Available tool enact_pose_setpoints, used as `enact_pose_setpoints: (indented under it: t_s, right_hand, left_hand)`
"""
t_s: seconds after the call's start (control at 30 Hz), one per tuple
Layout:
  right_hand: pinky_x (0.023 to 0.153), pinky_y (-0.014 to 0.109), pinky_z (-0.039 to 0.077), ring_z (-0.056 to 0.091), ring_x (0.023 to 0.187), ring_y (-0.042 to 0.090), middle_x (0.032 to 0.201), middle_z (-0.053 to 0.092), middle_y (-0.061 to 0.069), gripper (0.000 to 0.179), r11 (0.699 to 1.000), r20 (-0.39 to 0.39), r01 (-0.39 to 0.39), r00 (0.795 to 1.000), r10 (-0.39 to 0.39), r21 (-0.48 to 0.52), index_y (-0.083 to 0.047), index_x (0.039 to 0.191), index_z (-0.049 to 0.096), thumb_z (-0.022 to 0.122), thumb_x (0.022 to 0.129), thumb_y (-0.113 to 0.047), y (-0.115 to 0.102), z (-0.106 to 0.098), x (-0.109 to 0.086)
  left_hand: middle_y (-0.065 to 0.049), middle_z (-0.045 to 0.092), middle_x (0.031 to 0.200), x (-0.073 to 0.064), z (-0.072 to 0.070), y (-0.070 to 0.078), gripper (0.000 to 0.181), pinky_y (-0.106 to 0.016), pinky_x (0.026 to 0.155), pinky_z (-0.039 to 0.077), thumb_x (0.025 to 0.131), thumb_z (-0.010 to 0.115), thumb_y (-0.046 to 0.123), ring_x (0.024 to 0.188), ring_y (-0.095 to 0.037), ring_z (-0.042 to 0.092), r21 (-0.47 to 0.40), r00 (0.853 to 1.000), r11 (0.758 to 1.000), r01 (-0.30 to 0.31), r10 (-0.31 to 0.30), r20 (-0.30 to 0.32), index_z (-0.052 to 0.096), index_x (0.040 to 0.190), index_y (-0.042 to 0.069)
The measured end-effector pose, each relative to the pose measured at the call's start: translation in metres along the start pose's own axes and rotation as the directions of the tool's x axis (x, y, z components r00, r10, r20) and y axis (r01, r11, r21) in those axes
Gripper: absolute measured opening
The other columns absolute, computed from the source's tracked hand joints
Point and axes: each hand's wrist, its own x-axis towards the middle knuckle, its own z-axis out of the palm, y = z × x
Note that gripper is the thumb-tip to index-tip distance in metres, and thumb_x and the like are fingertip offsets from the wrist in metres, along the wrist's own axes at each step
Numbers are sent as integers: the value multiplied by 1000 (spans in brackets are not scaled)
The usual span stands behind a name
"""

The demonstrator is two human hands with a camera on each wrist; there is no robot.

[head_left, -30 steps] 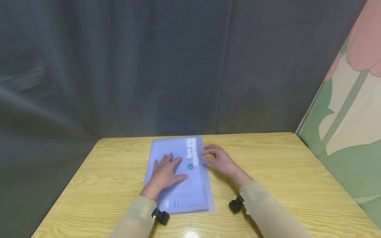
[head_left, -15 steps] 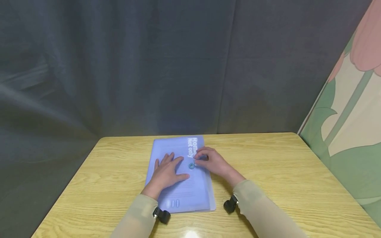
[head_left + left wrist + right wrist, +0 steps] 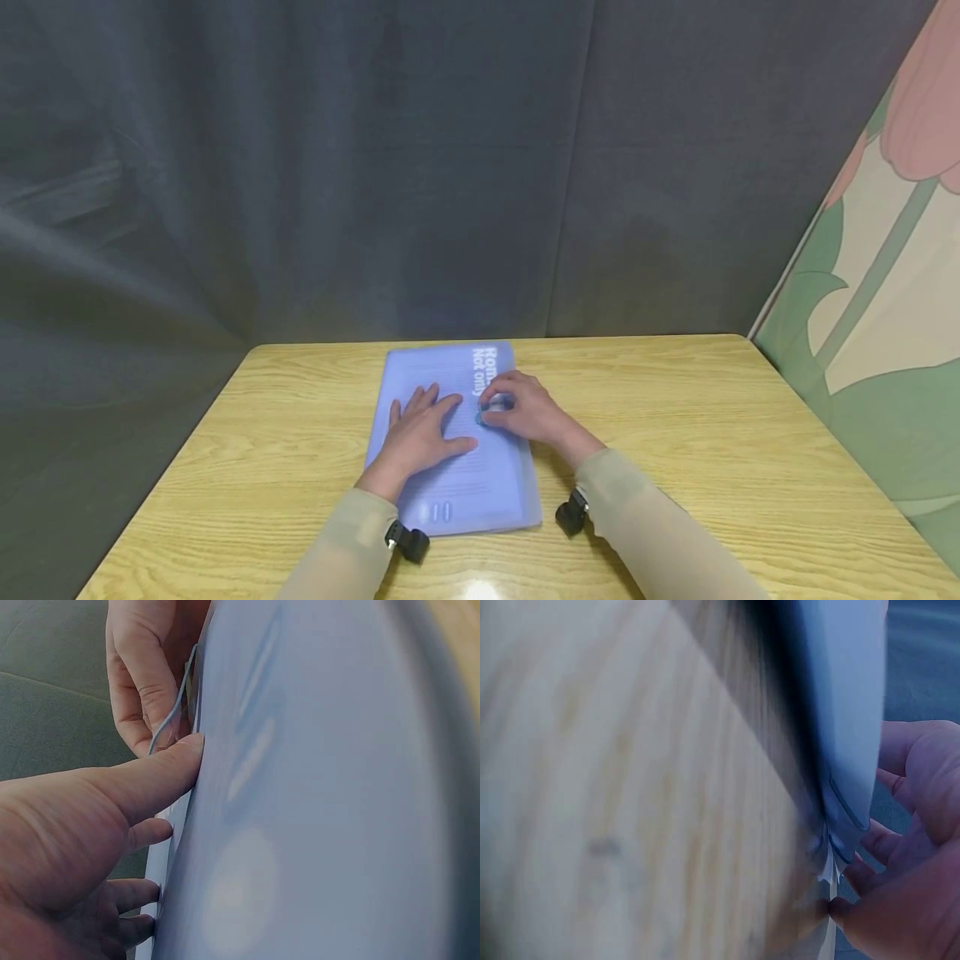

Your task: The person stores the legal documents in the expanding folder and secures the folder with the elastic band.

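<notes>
A translucent blue-purple document folder (image 3: 495, 496) with white lettering lies on the wooden table, printed sheets showing through it. My left hand (image 3: 416, 437) rests on it with spread fingers; the left wrist view has its thumb (image 3: 169, 769) against the cover. At the folder's right side, my right hand (image 3: 528, 408) pinches a thin blue cord (image 3: 177, 709) between thumb and fingers. Beneath those fingertips is the round blue button (image 3: 480, 419), mostly covered. In the right wrist view a loop of the cord (image 3: 845, 802) runs along the folder's edge.
The wooden table (image 3: 675, 417) stretches out on both sides of the folder. Behind it hangs a dark grey curtain (image 3: 420, 167), and a flower-patterned panel (image 3: 892, 275) stands at the right. Small black cameras sit at both wrists.
My right hand has moved left from the folder's right edge to the button, its fingers covering part of the lettering. My left hand has stayed in place on the folder.
</notes>
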Motion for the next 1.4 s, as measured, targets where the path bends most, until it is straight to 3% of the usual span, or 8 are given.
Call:
enact_pose_setpoints:
  t_s: [0.2, 0.47, 1.03, 1.4]
  right_hand:
    - [119, 64, 36, 48, 141, 41, 144, 61, 10, 11, 997, 27, -56, 998, 58, -59, -26, 104, 80, 86, 96, -22, -4, 1, 0]
    - [121, 65, 30, 45, 143, 44, 146, 59, 12, 12, 993, 44, -43, 998, 48, -108, -23, 104, 79, 87, 95, -21, -8, -1, 0]
    - [123, 65, 26, 38, 147, 47, 150, 55, 11, 10, 986, 92, -45, 994, 61, -163, -28, 98, 76, 84, 92, -28, -11, -1, 4]
    - [121, 69, 30, 39, 149, 47, 157, 52, 16, 10, 996, 139, -8, 990, 21, -93, -24, 104, 76, 83, 98, -29, -1, -9, 0]
  left_hand:
    - [-29, 37, 171, 0, 0, 1, 81, -80, 124, 10, 92, 87, 52, 162, -52, 24, 1, 1000, 1000, 2, -2, 8, 59, 158, 14]
    - [-30, 37, 171, 2, -1, 2, 81, -80, 123, 10, 93, 86, 51, 161, -52, 25, 18, 1000, 1000, -11, 11, 6, 59, 158, 12]
    - [-31, 38, 170, 1, -1, 1, 81, -81, 123, 11, 92, 86, 52, 161, -53, 26, 10, 1000, 1000, -17, 17, -3, 59, 158, 12]
    - [-30, 38, 170, 1, -1, 1, 81, -80, 123, 12, 93, 86, 52, 161, -52, 26, 15, 1000, 1000, -17, 17, -1, 59, 158, 13]
